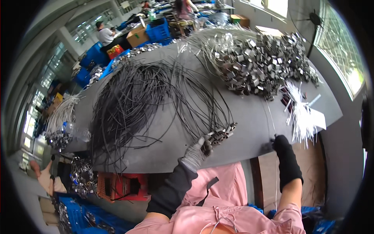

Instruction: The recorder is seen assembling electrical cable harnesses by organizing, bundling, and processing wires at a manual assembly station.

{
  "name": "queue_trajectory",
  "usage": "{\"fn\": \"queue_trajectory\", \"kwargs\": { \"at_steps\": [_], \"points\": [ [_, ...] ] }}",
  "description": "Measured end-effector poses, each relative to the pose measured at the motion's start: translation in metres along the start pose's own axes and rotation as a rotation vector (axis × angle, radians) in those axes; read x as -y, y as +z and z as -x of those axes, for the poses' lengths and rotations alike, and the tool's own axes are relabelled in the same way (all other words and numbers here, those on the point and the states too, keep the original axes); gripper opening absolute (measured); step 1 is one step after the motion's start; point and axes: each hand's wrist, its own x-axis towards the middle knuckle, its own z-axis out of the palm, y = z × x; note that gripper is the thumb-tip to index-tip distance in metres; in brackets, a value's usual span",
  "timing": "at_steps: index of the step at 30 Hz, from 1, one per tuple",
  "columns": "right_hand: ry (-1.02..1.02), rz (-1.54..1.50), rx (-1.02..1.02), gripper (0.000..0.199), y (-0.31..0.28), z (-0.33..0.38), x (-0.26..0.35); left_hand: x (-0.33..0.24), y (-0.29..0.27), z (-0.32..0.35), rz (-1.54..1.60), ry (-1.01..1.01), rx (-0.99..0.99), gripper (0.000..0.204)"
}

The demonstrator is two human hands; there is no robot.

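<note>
Black cables [144, 101] fan across the grey table [249, 117], their metal-clipped ends [220, 134] gathered at your left hand [196, 152], which is closed on them. Tug carelessly and the loose loops could tangle. Farther right, your right hand [281, 143] pinches a thin wire [269, 113], arm extended.

bright daylight from right windows [343, 50], glare there, fisheye-bent dark rim.

The left hand [196, 152] covers the near ends of the metal-tipped cables [220, 134] inside its grip; the thin wire [270, 117] beyond the right hand [282, 146] grip fades, too fine to trace.
</note>
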Motion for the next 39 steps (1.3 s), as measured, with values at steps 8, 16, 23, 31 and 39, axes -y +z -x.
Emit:
{"fn": "queue_trajectory", "kwargs": {
  "at_steps": [8, 16, 23, 31, 39],
  "points": [
    [0.082, 0.372, -0.26, 0.028, 0.06, 0.015, 0.072, -0.008, 0.003, 0.033, -0.072, 0.1, -0.027, 0.023],
    [0.338, 0.362, -0.127, 0.023, 0.085, 0.327, 0.039, 0.0, 0.009, 0.006, 0.008, 0.043, -0.028, 0.021],
    [0.108, 0.263, -0.022, 0.01, 0.097, 0.46, 0.123, 0.004, -0.006, -0.044, -0.162, 0.175, -0.23, 0.019],
    [-0.051, -0.083, 0.211, 0.011, 0.129, 0.424, 0.097, -0.03, 0.051, -0.054, -0.22, 0.305, -0.261, 0.019],
    [-0.251, 0.428, 0.361, 0.046, 0.154, 0.37, 0.155, -0.078, 0.032, -0.042, -0.252, 0.456, -0.286, 0.012]
  ]
}}
